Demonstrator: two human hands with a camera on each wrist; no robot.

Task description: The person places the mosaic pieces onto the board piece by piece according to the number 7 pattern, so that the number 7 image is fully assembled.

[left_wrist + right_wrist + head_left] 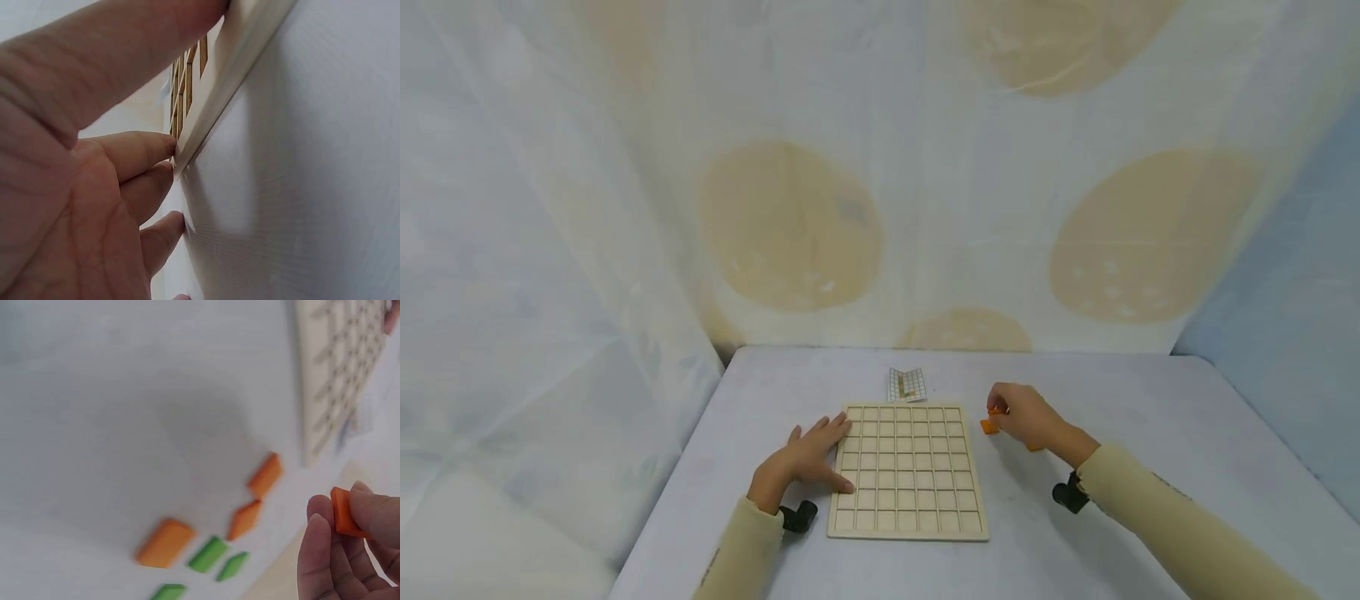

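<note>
A pale wooden grid board lay flat on the counter, its square cells all empty. The left hand rested at the board's nine o'clock edge with straight fingers, fingertips touching the rim and the thumb lying over the frame. At about two o'clock from the board, the right hand pinched a small orange block between thumb and fingertips, its shape largely hidden inside that grip. Another orange piece lay flat on the counter just beside that hand, toward the board, though it was perhaps too small to make out clearly.
</note>
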